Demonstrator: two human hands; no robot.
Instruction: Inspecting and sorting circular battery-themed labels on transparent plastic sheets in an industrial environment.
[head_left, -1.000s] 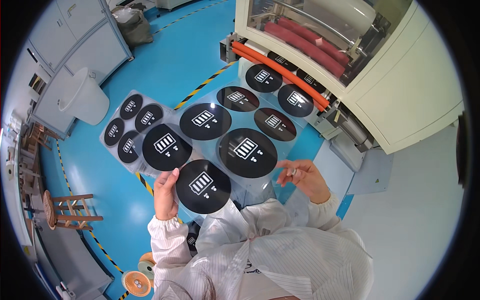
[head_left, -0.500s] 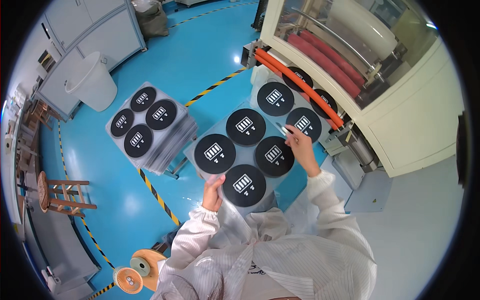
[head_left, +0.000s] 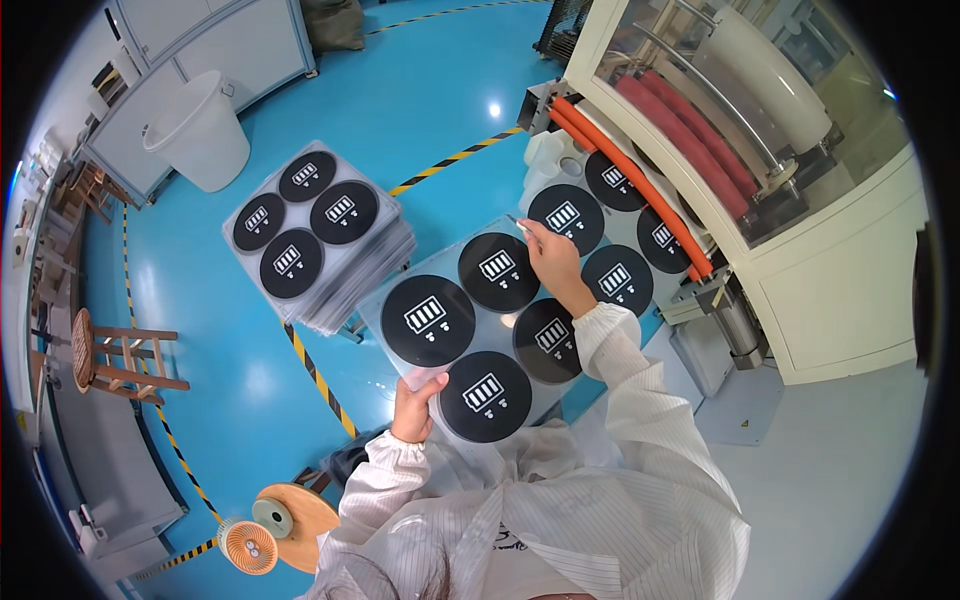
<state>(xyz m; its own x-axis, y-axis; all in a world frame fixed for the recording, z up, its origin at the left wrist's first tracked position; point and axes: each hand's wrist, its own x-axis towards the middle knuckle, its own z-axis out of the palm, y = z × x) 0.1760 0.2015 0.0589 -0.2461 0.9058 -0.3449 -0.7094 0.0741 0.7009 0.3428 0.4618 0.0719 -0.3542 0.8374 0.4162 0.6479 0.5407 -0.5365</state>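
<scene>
A clear plastic sheet (head_left: pixel 478 325) with several black discs, each bearing a white battery symbol, lies in front of me. My left hand (head_left: pixel 412 408) grips its near left edge, thumb on top beside the nearest disc and fingers hidden underneath. Over the far part of the sheet, my right hand (head_left: pixel 556 262) is closed around a slim white-handled cutter (head_left: pixel 522 227); its tip sits at the border with the following sheet. That second disc-printed sheet (head_left: pixel 592 232) comes out from under the orange roller (head_left: pixel 640 180) of the machine.
To the left stands a stack of similar sheets (head_left: pixel 345 272). The cream machine (head_left: pixel 820 290) with red rollers behind a window fills the right. A white bin (head_left: pixel 205 140), a wooden stool (head_left: pixel 125 360) and a small fan (head_left: pixel 248 547) are on the left side. Striped tape marks the blue floor.
My right hand has moved left and away from me with the cutter, along the border between the sheets. My left hand still grips the edge, slightly nearer. The view has shifted a little.
</scene>
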